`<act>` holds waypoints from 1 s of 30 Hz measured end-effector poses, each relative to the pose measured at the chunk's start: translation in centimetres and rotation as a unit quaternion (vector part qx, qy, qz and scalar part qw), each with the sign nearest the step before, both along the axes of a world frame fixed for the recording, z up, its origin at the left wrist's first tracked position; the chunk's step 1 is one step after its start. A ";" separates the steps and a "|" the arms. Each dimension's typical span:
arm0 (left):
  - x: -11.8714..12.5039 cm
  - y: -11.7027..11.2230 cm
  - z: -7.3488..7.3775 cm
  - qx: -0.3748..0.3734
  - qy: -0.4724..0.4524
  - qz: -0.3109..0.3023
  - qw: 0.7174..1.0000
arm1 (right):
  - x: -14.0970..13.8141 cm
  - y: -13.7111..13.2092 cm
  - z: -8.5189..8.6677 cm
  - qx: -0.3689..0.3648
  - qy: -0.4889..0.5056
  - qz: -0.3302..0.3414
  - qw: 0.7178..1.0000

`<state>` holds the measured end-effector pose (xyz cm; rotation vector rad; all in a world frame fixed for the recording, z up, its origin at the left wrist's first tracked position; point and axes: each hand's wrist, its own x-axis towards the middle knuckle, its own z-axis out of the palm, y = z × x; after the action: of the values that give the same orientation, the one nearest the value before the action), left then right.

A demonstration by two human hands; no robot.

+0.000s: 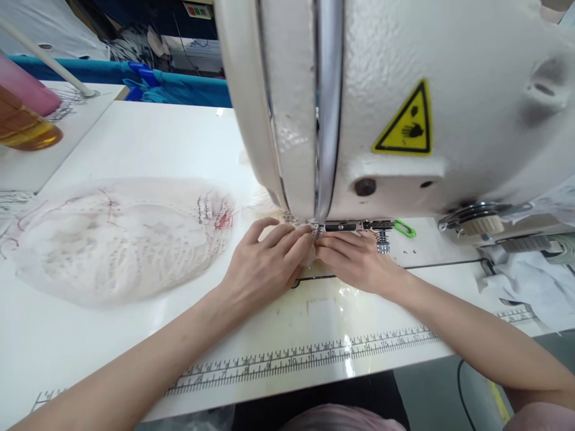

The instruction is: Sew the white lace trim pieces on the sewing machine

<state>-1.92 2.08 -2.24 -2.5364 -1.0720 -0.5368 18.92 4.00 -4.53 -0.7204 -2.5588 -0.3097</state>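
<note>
Both of my hands meet under the head of a sewing machine point(395, 48), right at its needle area. My left hand point(268, 254) is bent over a small piece of pale sheer fabric point(310, 257), fingertips pressed down close to the presser foot. From the other side, my right hand point(354, 257) curls its fingers against the same piece. Most of the fabric is hidden beneath the fingers. Just behind the right fingers sits a metal and black attachment point(344, 227). To the left lies a blurred pale sheer bundle point(126, 245) with holes and red threads.
A printed ruler scale point(291, 362) runs along the front of the white table point(148, 140). A green clip point(405, 228) lies right of the needle. White cloth point(534, 287) is heaped at right. An amber bottle point(27, 129) and pink cone point(29, 90) are at far left.
</note>
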 end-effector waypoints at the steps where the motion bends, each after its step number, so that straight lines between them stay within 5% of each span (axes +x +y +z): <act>1: -0.1 -0.1 0.1 -0.020 -0.017 0.009 1.000 | -0.1 -0.1 0.0 -0.009 0.012 -0.001 1.000; 5: -0.5 -0.2 0.1 -0.083 -0.045 -0.030 0.995 | -0.1 -0.4 0.4 -0.047 0.039 0.016 0.998; 18: -0.6 -0.4 0.4 0.010 -0.006 -0.089 0.996 | 0.7 -0.7 0.7 -0.039 0.068 0.102 0.992; 24: -0.6 -0.4 -0.4 -0.100 0.002 -0.091 0.991 | 0.7 -0.5 0.6 -0.022 0.057 0.135 0.989; 30: -1.4 0.1 -0.8 -0.113 0.062 -0.077 0.989 | 0.2 -0.7 1.1 -0.023 0.055 0.140 0.988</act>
<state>-3.32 2.19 -3.06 -2.8259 -0.9457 -0.3052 19.09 3.30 -3.42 -0.3729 -2.5248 -0.1150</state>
